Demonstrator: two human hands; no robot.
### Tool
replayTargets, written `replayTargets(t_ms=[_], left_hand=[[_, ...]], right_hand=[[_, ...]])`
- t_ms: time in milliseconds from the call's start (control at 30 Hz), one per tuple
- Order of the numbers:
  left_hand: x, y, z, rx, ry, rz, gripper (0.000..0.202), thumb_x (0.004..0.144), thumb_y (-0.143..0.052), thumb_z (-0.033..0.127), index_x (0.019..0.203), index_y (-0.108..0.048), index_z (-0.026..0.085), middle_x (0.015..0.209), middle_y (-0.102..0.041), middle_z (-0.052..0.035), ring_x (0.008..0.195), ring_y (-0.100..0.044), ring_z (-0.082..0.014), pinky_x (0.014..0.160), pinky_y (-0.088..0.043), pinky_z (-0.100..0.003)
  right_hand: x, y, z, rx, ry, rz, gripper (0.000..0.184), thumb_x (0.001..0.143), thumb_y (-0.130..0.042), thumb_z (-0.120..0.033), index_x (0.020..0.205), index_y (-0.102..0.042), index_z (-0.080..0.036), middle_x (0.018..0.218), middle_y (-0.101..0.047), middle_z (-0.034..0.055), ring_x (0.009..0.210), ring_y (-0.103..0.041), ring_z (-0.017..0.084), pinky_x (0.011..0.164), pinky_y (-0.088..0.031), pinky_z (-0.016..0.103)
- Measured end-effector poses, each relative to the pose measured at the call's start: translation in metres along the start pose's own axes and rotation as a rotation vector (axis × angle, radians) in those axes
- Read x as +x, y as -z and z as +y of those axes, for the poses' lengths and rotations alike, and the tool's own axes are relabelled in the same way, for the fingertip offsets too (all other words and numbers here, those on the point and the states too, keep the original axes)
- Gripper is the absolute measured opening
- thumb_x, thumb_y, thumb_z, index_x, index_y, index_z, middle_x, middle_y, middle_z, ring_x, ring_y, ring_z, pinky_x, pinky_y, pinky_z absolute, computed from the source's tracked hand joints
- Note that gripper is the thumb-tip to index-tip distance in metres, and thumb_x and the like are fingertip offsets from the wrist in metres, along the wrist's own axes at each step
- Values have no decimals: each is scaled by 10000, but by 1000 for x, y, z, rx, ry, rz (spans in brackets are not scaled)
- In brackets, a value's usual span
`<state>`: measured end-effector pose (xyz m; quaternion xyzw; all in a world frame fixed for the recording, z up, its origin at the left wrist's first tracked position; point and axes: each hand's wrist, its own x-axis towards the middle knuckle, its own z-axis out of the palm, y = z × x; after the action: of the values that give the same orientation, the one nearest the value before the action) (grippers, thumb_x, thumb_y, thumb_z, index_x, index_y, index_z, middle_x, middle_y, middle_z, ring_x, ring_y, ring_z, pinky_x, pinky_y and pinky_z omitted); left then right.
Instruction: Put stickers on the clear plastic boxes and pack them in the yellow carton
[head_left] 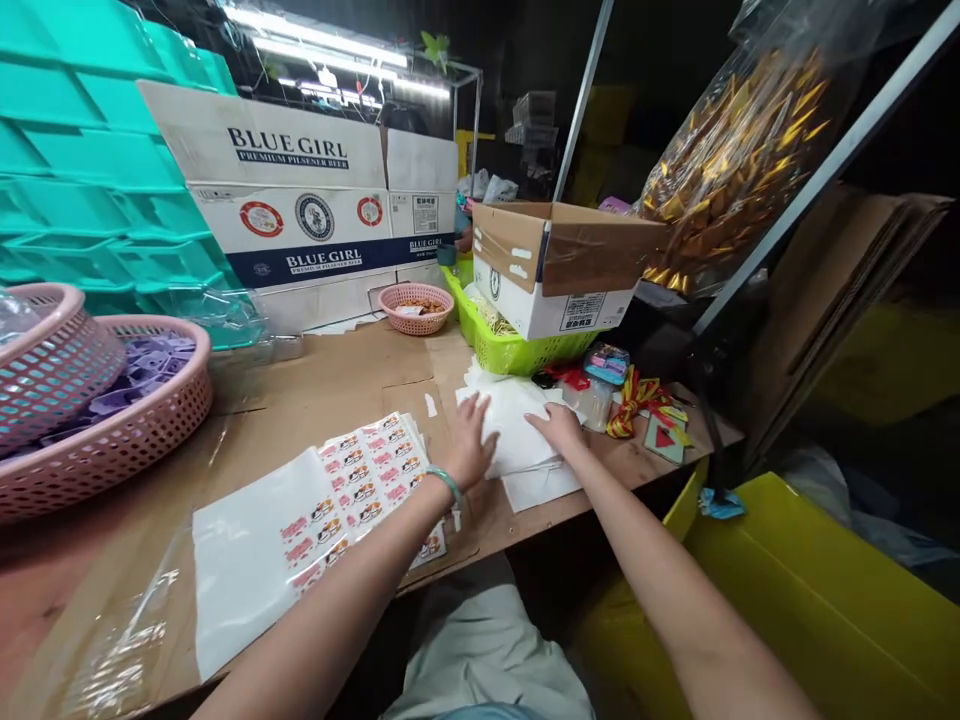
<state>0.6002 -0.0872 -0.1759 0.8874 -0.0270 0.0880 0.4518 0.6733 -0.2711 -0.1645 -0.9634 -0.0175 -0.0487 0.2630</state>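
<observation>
A stack of white sheets (510,420) lies on the cardboard-covered table before me, its edges uneven. My left hand (472,442) is at the left edge of the stack with its fingers spread, and a green bangle (448,482) circles that wrist. On the right side, my right hand (559,428) rests at the sheets' edge, thumb and fingers apart; some fingertips are hard to make out. Left of the stack are sticker sheets (364,485) printed with cartoon cats and pink lettering. A blank white sheet (247,550) partly adjoins them, under my left forearm's side.
Pink baskets (172,400) with purple pieces stand at left; a smaller pink basket (416,310) sits at the back. A green basket (517,350) holds up an open carton (570,270). Red-yellow ribbon (634,405) lies at right. A yellow bin (817,580) stands below the table edge.
</observation>
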Motion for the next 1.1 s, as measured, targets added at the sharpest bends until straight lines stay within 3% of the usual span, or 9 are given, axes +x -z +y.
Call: replayTargets(t_ms=[67,167,367,567,667,833,933,1000,1100], left_hand=[[16,-28,3,289,30,-163,693,821,-564,406,1450,-359,197,1597,-136,-115,1470,-41,-335,1144,-148,-602],[37,-60,1,482,212,-264,825,823,-442,627,1507,-226,219,1606,3,-107,1460,28,-383,1079,-132,-702],[72,-91,1,582,157,-314,817,809,-382,670,1484,-292,219,1603,-92,-127,1462,-34,-373,1087,-118,-685],[83,-110,9,615,108,-234,735,800,-463,588,1442,-372,244,1586,-174,-138,1456,-88,-377,1070,-64,-717],[82,-116,13,605,84,-225,693,795,-512,533,1429,-394,280,1562,-253,-143,1431,-183,-400,1048,-116,-733],[80,-107,21,600,11,-233,548,878,-421,458,1376,-471,235,1527,-335,-139,1405,-267,-382,1052,-211,-672],[73,-100,25,600,-20,-218,500,876,-463,353,1343,-495,177,1486,-379,-195,1393,-279,-409,1021,-226,-717],[66,-102,29,600,-60,-181,557,874,-475,351,1383,-434,128,1518,-280,-250,1420,-162,-451,1005,-148,-771],[45,-108,42,481,-289,-37,587,868,-498,440,1387,-434,173,1542,-250,-210,1435,-120,-429,1038,-125,-754]], right_hand=[[29,6,11,-124,26,28,233,880,-549,-304,1021,-639,-141,1065,-654,139,1073,-580,261,900,-435,341],[72,5,18,-253,110,-29,212,919,-531,-253,1084,-616,-152,1175,-604,113,1140,-543,229,974,-421,384],[124,-1,31,-377,164,-150,322,916,-581,-343,1174,-575,-150,1188,-592,96,1014,-608,205,866,-524,409],[129,33,50,-328,178,-12,307,934,-550,-340,1182,-573,-160,1199,-588,88,1037,-601,212,890,-513,418],[105,36,50,-255,335,-28,308,940,-540,-336,1189,-570,-159,1215,-582,82,1054,-597,217,901,-508,430],[31,31,39,-136,601,-126,261,921,-570,-285,1144,-604,-153,1215,-614,72,1144,-560,202,1000,-445,401],[-22,40,43,-88,578,-82,320,908,-585,-294,1206,-578,-178,1267,-609,61,1207,-509,163,1069,-373,307],[-62,44,55,-51,550,5,340,914,-570,-309,1226,-568,-174,1272,-610,66,1221,-492,169,1083,-355,313],[-134,36,81,-62,446,147,308,944,-500,-302,1210,-583,-170,1262,-617,78,1259,-454,184,1100,-332,356]])
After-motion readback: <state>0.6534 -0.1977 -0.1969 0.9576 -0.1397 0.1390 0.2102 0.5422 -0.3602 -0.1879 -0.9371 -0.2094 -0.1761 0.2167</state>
